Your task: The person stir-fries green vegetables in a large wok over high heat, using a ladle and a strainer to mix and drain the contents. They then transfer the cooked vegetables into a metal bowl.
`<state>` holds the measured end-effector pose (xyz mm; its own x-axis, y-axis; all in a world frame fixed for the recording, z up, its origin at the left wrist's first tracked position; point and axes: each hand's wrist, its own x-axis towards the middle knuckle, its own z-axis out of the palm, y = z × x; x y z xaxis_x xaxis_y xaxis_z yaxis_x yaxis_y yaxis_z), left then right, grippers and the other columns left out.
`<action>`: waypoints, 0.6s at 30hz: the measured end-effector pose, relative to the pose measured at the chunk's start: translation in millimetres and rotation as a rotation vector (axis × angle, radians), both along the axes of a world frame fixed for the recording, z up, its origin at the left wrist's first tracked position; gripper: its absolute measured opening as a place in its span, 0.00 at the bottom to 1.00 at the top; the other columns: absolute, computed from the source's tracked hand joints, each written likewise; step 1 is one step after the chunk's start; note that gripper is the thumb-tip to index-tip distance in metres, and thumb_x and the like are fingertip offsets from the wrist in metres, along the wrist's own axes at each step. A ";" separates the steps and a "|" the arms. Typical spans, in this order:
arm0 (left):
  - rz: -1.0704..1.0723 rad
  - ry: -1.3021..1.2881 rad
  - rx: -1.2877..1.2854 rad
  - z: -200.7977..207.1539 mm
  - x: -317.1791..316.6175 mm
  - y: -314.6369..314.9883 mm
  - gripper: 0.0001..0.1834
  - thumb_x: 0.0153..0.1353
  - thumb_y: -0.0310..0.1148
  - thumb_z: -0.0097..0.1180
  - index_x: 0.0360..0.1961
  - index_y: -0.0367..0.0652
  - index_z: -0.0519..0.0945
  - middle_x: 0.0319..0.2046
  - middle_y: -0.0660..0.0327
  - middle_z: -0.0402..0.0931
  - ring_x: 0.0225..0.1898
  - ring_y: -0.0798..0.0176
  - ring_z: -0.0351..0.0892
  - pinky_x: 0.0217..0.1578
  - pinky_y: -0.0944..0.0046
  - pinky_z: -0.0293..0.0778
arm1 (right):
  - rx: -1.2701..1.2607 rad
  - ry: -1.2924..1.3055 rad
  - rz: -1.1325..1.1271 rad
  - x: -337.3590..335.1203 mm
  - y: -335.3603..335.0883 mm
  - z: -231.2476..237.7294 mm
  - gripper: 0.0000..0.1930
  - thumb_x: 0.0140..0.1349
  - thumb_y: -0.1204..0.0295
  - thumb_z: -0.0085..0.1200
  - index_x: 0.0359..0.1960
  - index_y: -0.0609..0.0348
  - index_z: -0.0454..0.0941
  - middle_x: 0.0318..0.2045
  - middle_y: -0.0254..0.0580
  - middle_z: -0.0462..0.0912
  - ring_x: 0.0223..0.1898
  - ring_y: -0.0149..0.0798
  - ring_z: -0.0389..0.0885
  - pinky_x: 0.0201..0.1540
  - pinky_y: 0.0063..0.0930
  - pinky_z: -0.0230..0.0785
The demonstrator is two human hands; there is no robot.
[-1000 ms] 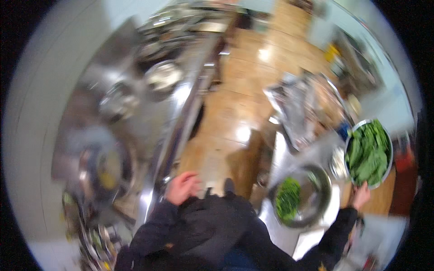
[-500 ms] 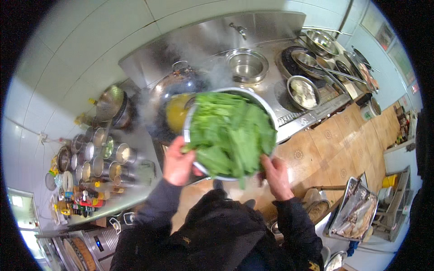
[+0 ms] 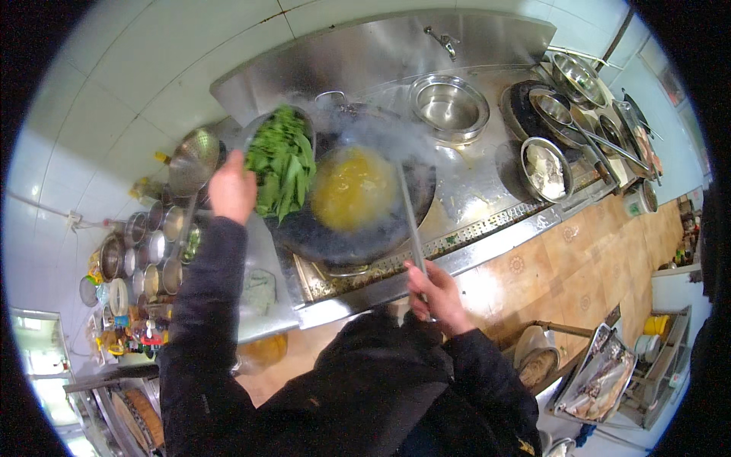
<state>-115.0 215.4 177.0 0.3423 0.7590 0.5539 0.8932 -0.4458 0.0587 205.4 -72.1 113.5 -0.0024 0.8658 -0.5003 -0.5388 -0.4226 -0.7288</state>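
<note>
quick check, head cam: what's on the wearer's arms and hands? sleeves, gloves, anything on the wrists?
Both arms wear long black sleeves of a dark jacket, reaching the wrists. The left hand and right hand are bare: no gloves. No watch, band, ring or markings show; cuffs are plain.

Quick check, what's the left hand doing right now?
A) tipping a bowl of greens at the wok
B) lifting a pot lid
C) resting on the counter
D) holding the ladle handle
A: the left hand holds a bowl of greens tilted toward the steaming wok of yellow liquid, while the right hand grips the long handle that reaches into the wok.
</note>
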 end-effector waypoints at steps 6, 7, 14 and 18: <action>0.019 0.366 0.150 -22.4 42.1 39.0 0.07 0.58 0.24 0.55 0.38 0.43 0.75 0.25 0.50 0.82 0.24 0.46 0.85 0.23 0.49 0.79 | -0.046 -0.157 0.059 38.1 -16.9 8.4 0.16 0.78 0.61 0.50 0.57 0.61 0.73 0.18 0.27 0.65 0.14 0.24 0.64 0.12 0.20 0.55; 0.120 0.379 0.160 -19.6 42.6 47.0 0.07 0.58 0.24 0.55 0.38 0.43 0.75 0.25 0.51 0.82 0.24 0.47 0.85 0.24 0.50 0.79 | -0.031 -0.186 0.066 40.5 -17.3 5.1 0.16 0.78 0.62 0.49 0.57 0.61 0.73 0.19 0.27 0.66 0.14 0.24 0.64 0.12 0.20 0.55; 0.083 0.162 0.210 23.3 47.9 15.4 0.09 0.58 0.27 0.57 0.41 0.44 0.78 0.27 0.49 0.80 0.25 0.41 0.82 0.26 0.44 0.77 | -0.059 0.049 0.059 35.0 -20.3 -84.2 0.22 0.78 0.53 0.48 0.48 0.64 0.79 0.26 0.36 0.79 0.22 0.31 0.78 0.25 0.26 0.72; 0.114 -0.017 0.243 26.5 10.9 -10.5 0.11 0.57 0.25 0.59 0.42 0.41 0.78 0.22 0.46 0.76 0.23 0.40 0.80 0.25 0.45 0.75 | -0.318 0.198 0.220 40.4 -48.1 -165.1 0.22 0.78 0.58 0.45 0.45 0.68 0.81 0.33 0.42 0.84 0.31 0.38 0.83 0.32 0.34 0.78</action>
